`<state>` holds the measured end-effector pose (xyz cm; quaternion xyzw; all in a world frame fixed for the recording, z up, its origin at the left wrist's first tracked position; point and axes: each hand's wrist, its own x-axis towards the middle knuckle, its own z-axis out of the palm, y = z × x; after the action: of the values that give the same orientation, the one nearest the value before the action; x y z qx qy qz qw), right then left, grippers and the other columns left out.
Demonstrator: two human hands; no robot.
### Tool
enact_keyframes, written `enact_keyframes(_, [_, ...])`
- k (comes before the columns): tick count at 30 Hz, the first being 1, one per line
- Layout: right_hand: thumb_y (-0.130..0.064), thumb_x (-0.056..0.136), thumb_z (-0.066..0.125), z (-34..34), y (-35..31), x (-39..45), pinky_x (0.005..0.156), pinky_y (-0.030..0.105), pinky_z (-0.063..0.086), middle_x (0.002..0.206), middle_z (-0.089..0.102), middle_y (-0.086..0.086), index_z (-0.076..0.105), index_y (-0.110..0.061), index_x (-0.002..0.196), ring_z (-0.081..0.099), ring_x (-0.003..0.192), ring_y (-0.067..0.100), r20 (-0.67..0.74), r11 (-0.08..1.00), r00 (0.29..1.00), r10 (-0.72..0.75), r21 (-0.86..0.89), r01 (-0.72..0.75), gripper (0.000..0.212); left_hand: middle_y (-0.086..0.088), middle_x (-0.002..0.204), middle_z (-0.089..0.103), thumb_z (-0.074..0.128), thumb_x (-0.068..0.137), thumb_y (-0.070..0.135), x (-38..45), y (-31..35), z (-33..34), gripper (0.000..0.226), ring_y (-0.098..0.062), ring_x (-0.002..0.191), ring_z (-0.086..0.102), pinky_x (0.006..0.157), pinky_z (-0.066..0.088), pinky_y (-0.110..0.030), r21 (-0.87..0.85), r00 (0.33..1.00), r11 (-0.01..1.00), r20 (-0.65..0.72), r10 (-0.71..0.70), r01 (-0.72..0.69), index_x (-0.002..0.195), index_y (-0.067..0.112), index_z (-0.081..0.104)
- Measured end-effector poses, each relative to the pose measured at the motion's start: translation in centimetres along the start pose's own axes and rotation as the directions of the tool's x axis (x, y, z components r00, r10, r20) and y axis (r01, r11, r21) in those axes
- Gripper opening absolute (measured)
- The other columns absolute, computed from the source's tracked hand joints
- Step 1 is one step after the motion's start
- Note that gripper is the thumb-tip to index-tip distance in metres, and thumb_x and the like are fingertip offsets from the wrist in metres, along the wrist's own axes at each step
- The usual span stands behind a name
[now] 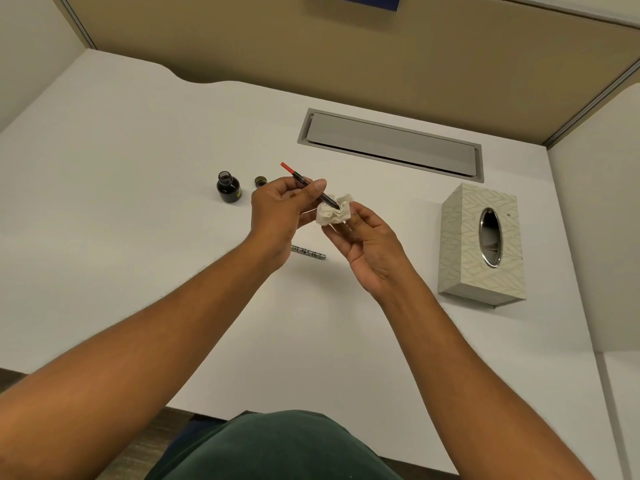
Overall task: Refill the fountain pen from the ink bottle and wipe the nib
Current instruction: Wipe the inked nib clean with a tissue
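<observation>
white desk (pixel 138 188), grey cable hatch (pixel 391 143), patterned tissue box (pixel 464 237)

We've got wide bare desk (pixel 138 188) on the left and all across the near side, nothing to snag a hand there. Up the middle it gets tighter: the open ink bottle (pixel 228 187) stands upright with its cap (pixel 260 182) just beside it, both right behind our left hand (pixel 277 209). Under the hands, the pen barrel (pixel 308 252) lies flat on the desk. Over on the right the tissue box (pixel 481 244) stands tall, blocking that side. Behind, the cable hatch (pixel 391 145) sits flush, and the partition wall (pixel 346 53) closes off the back.
</observation>
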<state>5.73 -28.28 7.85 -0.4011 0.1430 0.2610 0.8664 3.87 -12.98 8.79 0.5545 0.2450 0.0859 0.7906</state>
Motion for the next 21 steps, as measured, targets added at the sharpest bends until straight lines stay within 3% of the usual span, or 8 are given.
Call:
enact_keyframes(6, [0.0,0.096,0.071,0.49,-0.64,-0.37,0.088,0.033,0.065,0.114,0.078,0.019,0.072,0.003,0.112,0.077,0.106,0.03,-0.032,0.994,0.999,-0.042,-0.098,0.039,0.016,-0.011,0.09,0.081,0.081,0.091,0.01,-0.33,0.14,0.35,0.013,-0.025,0.089,0.081,0.077,0.064,-0.032,0.014,0.999,0.999,0.041,0.035,-0.036,0.1,0.005,0.073])
enact_keyframes(11, [0.007,0.089,0.076,0.5,-0.84,-0.35,0.085,0.033,0.065,0.107,0.077,0.019,0.073,0.002,0.103,0.078,0.1,0.03,-0.097,0.985,0.992,-0.084,-0.159,0.068,0.015,-0.011,0.091,0.08,0.082,0.089,0.009,-0.31,-0.25,0.38,0.015,-0.028,0.092,0.081,0.082,0.064,-0.036,0.02,0.996,0.997,0.057,0.07,-0.071,0.1,0.006,0.072])
enact_keyframes(16, [0.01,0.09,0.074,0.3,-0.83,-0.29,0.084,0.031,0.066,0.105,0.077,0.019,0.073,0.001,0.098,0.079,0.095,0.028,-0.091,0.991,0.993,-0.08,-0.118,0.069,0.012,-0.007,0.092,0.082,0.084,0.086,0.007,-0.19,-0.62,0.31,0.023,-0.025,0.094,0.08,0.09,0.062,-0.037,-0.029,0.995,1.0,0.099,-0.007,0.01,0.106,0.01,0.072])
enact_keyframes(21, [0.011,0.091,0.071,0.12,-0.35,-0.17,0.085,0.031,0.065,0.097,0.078,0.014,0.073,-0.003,0.092,0.079,0.094,0.026,-0.05,0.988,0.994,-0.095,-0.125,0.088,0.014,-0.011,0.097,0.082,0.084,0.086,0.007,-0.08,-0.59,0.35,0.021,-0.027,0.094,0.081,0.085,0.062,-0.035,-0.033,0.997,0.999,0.068,-0.02,0.022,0.104,0.009,0.073])
